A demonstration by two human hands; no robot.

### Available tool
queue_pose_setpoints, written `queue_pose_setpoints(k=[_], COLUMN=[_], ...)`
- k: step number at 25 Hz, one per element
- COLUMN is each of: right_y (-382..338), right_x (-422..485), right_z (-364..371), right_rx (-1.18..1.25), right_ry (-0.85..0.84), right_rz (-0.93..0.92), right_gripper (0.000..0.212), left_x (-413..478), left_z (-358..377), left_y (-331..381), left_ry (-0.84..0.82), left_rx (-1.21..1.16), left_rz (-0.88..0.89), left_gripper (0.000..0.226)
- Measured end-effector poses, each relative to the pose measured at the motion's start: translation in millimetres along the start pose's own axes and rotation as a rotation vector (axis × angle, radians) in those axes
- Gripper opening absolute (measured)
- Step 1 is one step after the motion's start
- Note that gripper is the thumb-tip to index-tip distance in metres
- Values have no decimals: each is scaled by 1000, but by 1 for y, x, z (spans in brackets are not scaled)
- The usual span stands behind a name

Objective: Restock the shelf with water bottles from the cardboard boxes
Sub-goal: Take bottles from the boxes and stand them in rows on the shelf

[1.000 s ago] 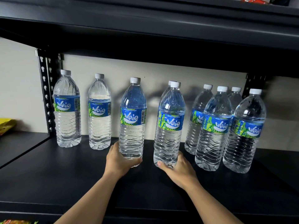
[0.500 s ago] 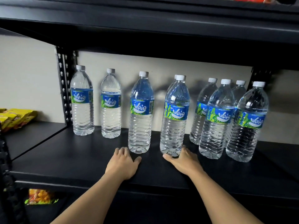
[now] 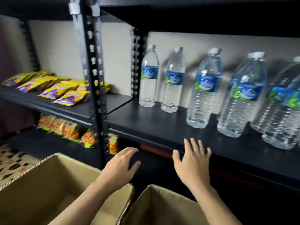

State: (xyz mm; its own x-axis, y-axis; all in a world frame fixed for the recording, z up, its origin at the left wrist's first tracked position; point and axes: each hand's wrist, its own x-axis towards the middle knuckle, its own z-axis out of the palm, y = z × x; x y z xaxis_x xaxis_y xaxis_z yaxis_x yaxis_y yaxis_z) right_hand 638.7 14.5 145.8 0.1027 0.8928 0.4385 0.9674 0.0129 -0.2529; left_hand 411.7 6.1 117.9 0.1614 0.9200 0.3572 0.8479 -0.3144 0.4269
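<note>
Several clear water bottles with blue-green labels stand upright on the black shelf point(image 3: 154, 125): one at the far left point(image 3: 148, 77), a second beside it point(image 3: 174, 82), a third point(image 3: 205, 90) and a fourth point(image 3: 243, 96) nearer the front, more crowding the right edge. My left hand point(image 3: 121, 164) hovers empty with spread fingers below the shelf's front edge. My right hand point(image 3: 193, 161) is also empty, its fingers straight, at the shelf's front lip. Two open cardboard boxes sit below, one left point(image 3: 48, 189) and one right point(image 3: 155, 207); their contents are hidden.
A black perforated upright post point(image 3: 94, 78) divides the shelving. Yellow snack packets point(image 3: 53, 88) lie on the left shelf, orange snack bags point(image 3: 68, 130) on the shelf beneath. Patterned floor point(image 3: 11, 161) shows at the left.
Both hands let go of the two front bottles and drew back off the shelf toward the boxes. The view swung down and left, bringing the boxes and snack shelves into sight.
</note>
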Motion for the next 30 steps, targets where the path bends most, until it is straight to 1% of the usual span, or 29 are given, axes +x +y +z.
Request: queue_pose_setpoints(k=[1,2,3,4,6,8,10,11,14,17,19,20,22,23,24,25,26,27,28,30], right_y=[-24,-50,-74,-95,-129,-157,-177,-185,-203,-208,-208,-208,-208,-209,-209,-208,-207,-204,-200,-197], right_x=[-10,-21,-29,-36,-48,-56,-60,-62,-70,-83,-95,-102,-121,-131,-140,-149,-157,-164,-169,-172], right_z=[11,22,32,41,68,97,129,145,204,263,299,313,342,353,363,373,380,388,394,399], right_rx=[93,192,280,348,398,383,353,317,221,95,18,-20,-63,-69,-78,-97,-127,-154,-172,-163], right_ry=[31,-15,-108,-233,-449,-653,-792,-852,-1041,-1217,-1306,-1346,-1406,-1421,-1429,-1433,-1438,-1444,-1447,-1441], right_rz=[-111,-215,-295,-354,-414,-366,-326,-325,-307,-278,-260,-259,-265,-268,-272,-280,-285,-289,-291,-292], right_gripper=[56,49,43,41,42,40,40,41,45,55,61,65,76,82,89,94,99,101,103,107], left_x=[-13,-27,-39,-50,-70,-91,-110,-118,-136,-146,-149,-152,-169,-178,-183,-181,-174,-170,-169,-174], left_z=[0,0,2,6,17,34,54,63,95,128,145,154,177,188,198,203,206,209,213,220], left_y=[-23,-48,-72,-92,-118,-136,-150,-157,-180,-201,-211,-218,-231,-235,-239,-243,-245,-245,-242,-239], left_ry=[19,17,-20,-94,-238,-275,-252,-227,-142,-96,-55,-54,-85,-99,-28,91,194,268,310,337], left_rx=[-5,8,38,74,104,101,72,38,-148,-236,-246,-257,-344,-380,-426,-471,-492,-450,-404,-350], left_rz=[-136,-298,-451,-580,-756,-859,-982,-1074,-1437,-1743,-1867,-1898,-1859,-1850,-1906,-2000,-2143,-2252,-2265,-2222], left_gripper=[45,43,41,40,36,35,39,44,64,87,94,90,63,61,61,68,80,85,85,83])
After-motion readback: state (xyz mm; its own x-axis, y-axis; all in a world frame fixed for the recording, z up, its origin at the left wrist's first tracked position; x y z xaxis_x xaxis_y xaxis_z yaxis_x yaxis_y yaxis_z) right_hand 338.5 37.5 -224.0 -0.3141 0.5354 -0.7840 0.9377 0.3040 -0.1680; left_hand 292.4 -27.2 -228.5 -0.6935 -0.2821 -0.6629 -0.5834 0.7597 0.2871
